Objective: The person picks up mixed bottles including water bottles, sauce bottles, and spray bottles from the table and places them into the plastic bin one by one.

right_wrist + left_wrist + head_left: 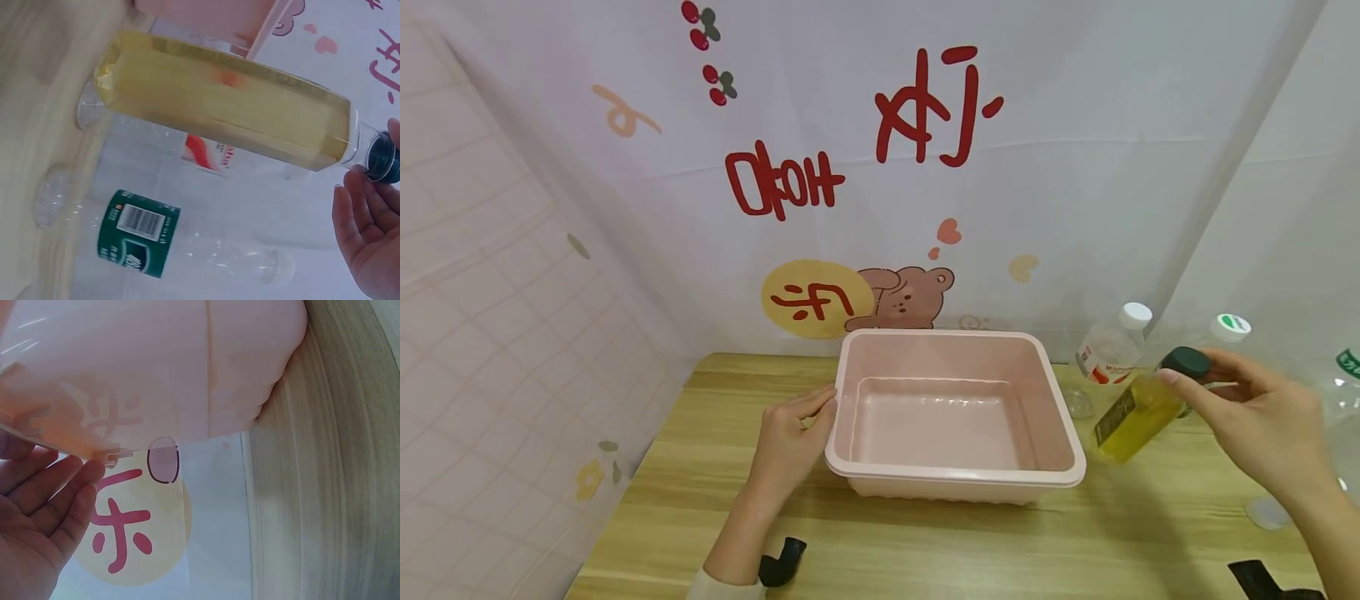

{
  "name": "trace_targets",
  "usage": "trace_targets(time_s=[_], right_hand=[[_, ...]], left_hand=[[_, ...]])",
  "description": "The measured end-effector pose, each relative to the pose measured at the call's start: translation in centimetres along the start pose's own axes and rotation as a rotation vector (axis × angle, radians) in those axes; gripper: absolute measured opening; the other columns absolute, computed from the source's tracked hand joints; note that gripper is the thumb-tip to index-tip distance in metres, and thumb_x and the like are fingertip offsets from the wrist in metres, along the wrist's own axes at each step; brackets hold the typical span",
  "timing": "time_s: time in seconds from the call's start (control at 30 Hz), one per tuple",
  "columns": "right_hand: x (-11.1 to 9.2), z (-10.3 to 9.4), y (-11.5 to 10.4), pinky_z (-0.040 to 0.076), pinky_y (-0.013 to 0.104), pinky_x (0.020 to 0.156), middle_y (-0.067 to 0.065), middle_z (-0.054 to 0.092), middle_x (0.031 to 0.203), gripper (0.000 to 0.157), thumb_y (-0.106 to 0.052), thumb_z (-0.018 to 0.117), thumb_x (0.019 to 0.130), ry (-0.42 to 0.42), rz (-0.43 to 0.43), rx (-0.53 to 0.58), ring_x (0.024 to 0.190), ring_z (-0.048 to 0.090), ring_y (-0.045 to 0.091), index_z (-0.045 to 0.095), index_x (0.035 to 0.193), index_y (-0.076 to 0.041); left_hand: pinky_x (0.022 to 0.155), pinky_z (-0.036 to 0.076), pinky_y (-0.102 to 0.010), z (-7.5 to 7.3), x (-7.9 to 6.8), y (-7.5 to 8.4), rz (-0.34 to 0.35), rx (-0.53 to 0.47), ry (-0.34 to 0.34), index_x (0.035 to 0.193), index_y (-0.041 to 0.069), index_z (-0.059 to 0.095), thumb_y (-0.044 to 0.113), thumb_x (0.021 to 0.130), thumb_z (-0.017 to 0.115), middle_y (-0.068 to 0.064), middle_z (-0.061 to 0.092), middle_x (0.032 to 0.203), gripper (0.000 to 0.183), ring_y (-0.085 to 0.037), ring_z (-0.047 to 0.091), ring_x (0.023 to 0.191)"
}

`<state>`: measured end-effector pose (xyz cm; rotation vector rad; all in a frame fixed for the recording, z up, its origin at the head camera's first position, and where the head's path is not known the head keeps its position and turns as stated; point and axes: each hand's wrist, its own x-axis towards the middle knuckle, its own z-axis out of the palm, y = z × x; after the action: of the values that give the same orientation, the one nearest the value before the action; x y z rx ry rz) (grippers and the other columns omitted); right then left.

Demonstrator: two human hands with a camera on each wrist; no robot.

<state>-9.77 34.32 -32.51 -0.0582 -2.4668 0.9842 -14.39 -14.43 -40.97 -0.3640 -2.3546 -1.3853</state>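
Observation:
A pink plastic basin [936,479] stands on the wood-grain table, with nothing in it. My left hand [797,433] holds its left rim; in the left wrist view, the bent fingers [69,506] touch the underside of that rim. To the right of the basin, my right hand [1262,408] grips a clear bottle of yellow liquid [1135,421] by its dark green cap [1186,361]. The bottle hangs tilted, its bottom toward the basin. In the right wrist view, the yellow bottle [225,103] appears lengthwise, held at the neck end.
Behind the held bottle stand a clear bottle with a white cap [1112,346] and another with a green-labelled body [137,234]. A further clear bottle [1345,400] is at the right edge. Black curved pieces [782,562] show near both wrists. A printed cloth [1075,192] hangs behind the table.

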Motion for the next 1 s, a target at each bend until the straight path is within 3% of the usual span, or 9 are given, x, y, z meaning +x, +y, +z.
trace_targets(time_s=[0.2,0.4,0.47,0.67,0.73,0.83,0.9,1.0], right_hand=[[0.7,-0.3,-1.2,0.047,0.010,0.054,-0.035,0.063,0.087,0.030,-0.009,0.083,0.090,0.046,-0.068,0.035,0.070,0.063,-0.017,0.072,0.116,0.002],[1.8,-0.6,-3.0,0.045,0.006,0.056,-0.036,0.062,0.085,0.032,-0.002,0.083,0.088,0.087,-0.126,0.027,0.069,0.060,-0.019,0.072,0.116,0.008],[2.2,-0.9,-3.6,0.044,0.006,0.055,-0.038,0.059,0.086,0.038,-0.003,0.083,0.089,0.091,-0.126,0.011,0.070,0.058,-0.021,0.069,0.120,0.013],[3.2,-1.9,-5.2,0.041,0.005,0.058,-0.041,0.054,0.090,0.049,-0.014,0.080,0.094,0.065,-0.069,-0.026,0.078,0.052,-0.025,0.064,0.132,0.013],[3.6,-2.1,-5.6,0.040,0.005,0.061,-0.042,0.055,0.088,0.043,-0.015,0.080,0.094,0.068,-0.055,-0.017,0.078,0.053,-0.024,0.068,0.130,0.007],[4.1,-2.4,-6.1,0.040,0.004,0.064,-0.041,0.058,0.087,0.029,-0.014,0.080,0.094,0.084,-0.054,0.015,0.078,0.055,-0.021,0.072,0.121,-0.019],[4.5,-2.5,-6.5,0.040,0.004,0.065,-0.040,0.059,0.087,0.034,-0.013,0.081,0.093,0.091,-0.064,0.031,0.078,0.056,-0.019,0.066,0.114,-0.036],[5.0,-2.5,-7.3,0.039,0.004,0.066,-0.039,0.061,0.088,0.040,-0.012,0.081,0.093,0.096,-0.091,0.046,0.078,0.057,-0.017,0.064,0.109,-0.044]], left_hand=[[0.095,0.059,-0.045,0.0,0.1,0.1,-0.008,-0.005,-0.012,0.118,-0.001,0.078,0.005,0.096,0.072,-0.016,0.074,0.122,0.024,-0.030,0.071,0.117],[0.097,0.058,-0.047,0.1,0.0,0.0,-0.011,0.003,-0.015,0.118,-0.001,0.078,0.007,0.096,0.072,-0.016,0.074,0.122,0.024,-0.030,0.071,0.117],[0.098,0.058,-0.047,0.1,0.0,0.0,-0.008,0.005,-0.014,0.118,-0.001,0.078,0.006,0.096,0.072,-0.016,0.075,0.122,0.024,-0.030,0.071,0.116],[0.098,0.057,-0.047,0.0,0.1,0.0,-0.006,0.006,-0.010,0.117,-0.001,0.079,0.006,0.096,0.073,-0.014,0.075,0.121,0.024,-0.030,0.071,0.116],[0.098,0.057,-0.047,0.0,0.1,0.0,-0.007,0.005,-0.009,0.118,0.000,0.079,0.007,0.096,0.073,-0.014,0.075,0.121,0.024,-0.030,0.071,0.116],[0.098,0.058,-0.047,0.0,0.1,0.0,-0.008,0.002,-0.011,0.118,0.000,0.079,0.007,0.096,0.072,-0.014,0.075,0.121,0.024,-0.029,0.071,0.116],[0.098,0.058,-0.047,0.0,0.1,0.0,-0.005,0.002,-0.010,0.118,0.000,0.079,0.007,0.096,0.072,-0.014,0.075,0.122,0.024,-0.029,0.071,0.116],[0.097,0.058,-0.047,0.0,0.1,0.0,-0.002,0.001,-0.007,0.118,0.000,0.079,0.006,0.096,0.072,-0.014,0.075,0.121,0.024,-0.029,0.071,0.116]])
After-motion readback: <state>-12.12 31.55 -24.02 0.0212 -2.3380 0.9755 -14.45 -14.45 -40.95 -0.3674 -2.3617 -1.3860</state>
